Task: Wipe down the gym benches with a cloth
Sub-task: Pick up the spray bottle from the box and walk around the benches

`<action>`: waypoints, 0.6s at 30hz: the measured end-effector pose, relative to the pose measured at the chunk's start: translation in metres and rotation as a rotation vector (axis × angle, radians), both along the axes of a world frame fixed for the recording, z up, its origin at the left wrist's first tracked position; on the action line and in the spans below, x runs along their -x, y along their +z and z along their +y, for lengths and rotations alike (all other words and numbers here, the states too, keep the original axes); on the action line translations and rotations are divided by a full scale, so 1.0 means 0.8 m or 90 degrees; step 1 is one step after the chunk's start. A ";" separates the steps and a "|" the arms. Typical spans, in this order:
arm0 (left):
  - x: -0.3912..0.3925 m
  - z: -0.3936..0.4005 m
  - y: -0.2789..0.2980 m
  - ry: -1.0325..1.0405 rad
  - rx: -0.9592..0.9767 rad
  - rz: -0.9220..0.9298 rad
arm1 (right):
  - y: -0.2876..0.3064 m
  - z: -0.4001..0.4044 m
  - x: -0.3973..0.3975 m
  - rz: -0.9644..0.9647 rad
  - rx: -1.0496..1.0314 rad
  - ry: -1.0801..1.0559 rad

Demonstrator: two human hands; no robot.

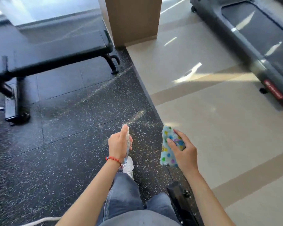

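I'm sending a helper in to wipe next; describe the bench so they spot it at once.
Start at the wooden pillar at top centre. On the dark speckled floor just left of it stands the bench. It is the only long, flat black padded top on black legs; the treadmill lies right, on pale tiles.

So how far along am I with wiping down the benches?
Nothing shows as wiped yet. In hand: your left hand grips a clear spray bottle and your right hand holds the patterned cloth, both in the air over the speckled floor. Left: the black bench stands ahead to your left, with neither hand on it. The blur hides whether its pad is wet or clean.
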State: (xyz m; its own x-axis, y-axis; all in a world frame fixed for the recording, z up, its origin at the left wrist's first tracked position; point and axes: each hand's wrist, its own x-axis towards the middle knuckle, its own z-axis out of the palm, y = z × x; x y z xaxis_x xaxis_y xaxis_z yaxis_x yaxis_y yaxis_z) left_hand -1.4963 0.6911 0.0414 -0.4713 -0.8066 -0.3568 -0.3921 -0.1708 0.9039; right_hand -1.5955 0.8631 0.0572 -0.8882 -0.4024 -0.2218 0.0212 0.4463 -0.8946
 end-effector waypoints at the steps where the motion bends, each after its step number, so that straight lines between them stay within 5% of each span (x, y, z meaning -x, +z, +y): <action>1: 0.007 -0.024 0.001 0.004 0.011 0.000 | 0.002 -0.025 0.009 0.001 0.001 0.006; 18: 0.143 -0.306 0.003 0.113 0.039 0.000 | 0.007 -0.318 0.184 -0.003 0.030 0.076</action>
State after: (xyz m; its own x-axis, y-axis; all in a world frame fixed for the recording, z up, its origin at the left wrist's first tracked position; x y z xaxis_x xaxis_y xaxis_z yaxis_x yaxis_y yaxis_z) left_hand -1.6110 0.4461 0.0438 -0.3198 -0.8973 -0.3041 -0.3608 -0.1814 0.9148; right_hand -1.7429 0.6084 0.0631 -0.8322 -0.5158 -0.2035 -0.0262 0.4033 -0.9147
